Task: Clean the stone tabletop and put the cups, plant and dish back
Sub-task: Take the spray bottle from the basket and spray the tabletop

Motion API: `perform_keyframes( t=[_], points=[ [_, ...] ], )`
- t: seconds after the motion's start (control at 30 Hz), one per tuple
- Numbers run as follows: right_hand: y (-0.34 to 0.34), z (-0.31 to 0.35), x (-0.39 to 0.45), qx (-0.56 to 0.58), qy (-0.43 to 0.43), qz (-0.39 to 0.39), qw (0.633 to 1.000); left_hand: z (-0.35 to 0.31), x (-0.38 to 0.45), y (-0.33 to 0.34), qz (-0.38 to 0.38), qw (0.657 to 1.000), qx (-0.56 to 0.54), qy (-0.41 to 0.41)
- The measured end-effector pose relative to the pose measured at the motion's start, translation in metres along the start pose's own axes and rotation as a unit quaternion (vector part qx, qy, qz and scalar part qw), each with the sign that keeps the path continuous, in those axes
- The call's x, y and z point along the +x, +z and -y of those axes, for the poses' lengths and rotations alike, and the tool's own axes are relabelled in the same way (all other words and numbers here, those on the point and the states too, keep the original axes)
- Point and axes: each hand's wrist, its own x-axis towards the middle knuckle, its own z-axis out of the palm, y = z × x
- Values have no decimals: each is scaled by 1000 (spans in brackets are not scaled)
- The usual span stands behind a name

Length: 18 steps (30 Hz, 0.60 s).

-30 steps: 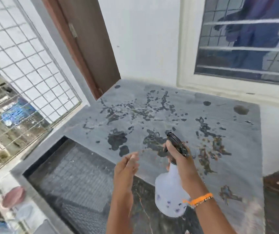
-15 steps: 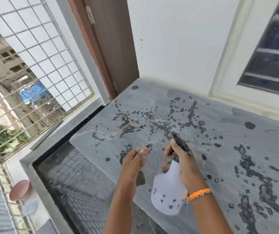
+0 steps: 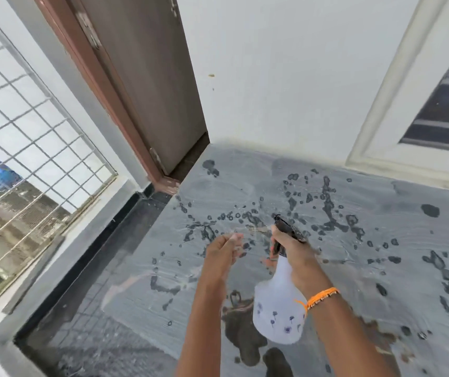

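Plainly, right hand (image 3: 292, 250) grips a flower-printed spray bottle (image 3: 279, 308), left hand (image 3: 224, 250) loosely open, no readable writing.

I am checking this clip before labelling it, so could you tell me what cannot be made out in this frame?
- Head view: cups, plant and dish lie outside the frame.
- Left hand: fingertips motion-blurred; contact with the stone tabletop unclear.
- Spray bottle: the right hand covers its neck and trigger.
- Tabletop's right side: cut by the edge.

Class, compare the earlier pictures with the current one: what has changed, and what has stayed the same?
Only the view swung left, bringing the door and grille in. The right hand still grips the spray bottle, the left hand stays raised beside it, and the tabletop remains wet.
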Motion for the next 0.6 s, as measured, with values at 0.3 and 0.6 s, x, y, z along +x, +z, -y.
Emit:
perform_keyframes(
  t=[0.3, 0.6],
  points=[
    [39, -13, 35, 20, 33, -63, 997, -1, 76, -35, 63, 994, 48, -71],
    [35, -15, 40, 90, 75, -99, 988, 10, 93, -35, 104, 987, 84, -87]
  ],
)
